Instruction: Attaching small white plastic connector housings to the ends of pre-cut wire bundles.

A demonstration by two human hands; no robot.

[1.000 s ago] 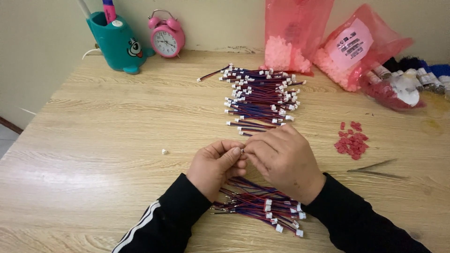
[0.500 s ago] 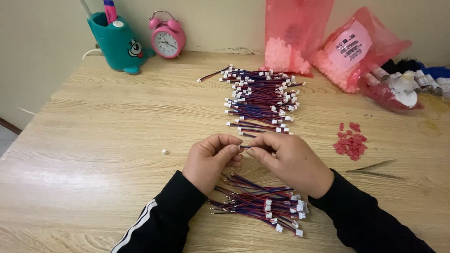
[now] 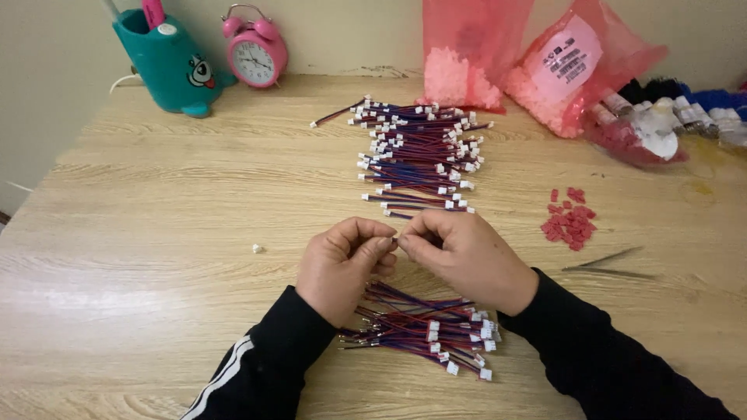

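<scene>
1. Head view, your hands: your left hand [image 3: 342, 264] and right hand [image 3: 463, 257] meet fingertip to fingertip above the table [image 3: 156, 233], just in front of your chest. Both are curled tight in a pinch around something very small between them. It is likely a wire end or a connector, but the fingers hide it and you cannot tell which.

2. Head view, the near bundle: the loose pile of red-and-blue wire leads [image 3: 424, 327] lies directly under and just toward you from the hands, between your two black sleeves. Its long axis runs left to right, with the white connectors [image 3: 482, 334] bunched at the right end, so your right hand sits nearer that end and your left hand nearer the bare ends.

3. Head view, the far stack: the neat stack of leads [image 3: 420, 155] lies straight ahead of the hands, farther from you. Each lead again lies left to right, and the row as a whole runs away from you.

4. Head view, to the side: the small heap of red plastic pieces [image 3: 569, 222] and the metal tweezers [image 3: 607, 260] lie to the right, closer to your right hand. A single white bit [image 3: 256, 249] sits on the left, near your left hand.
</scene>
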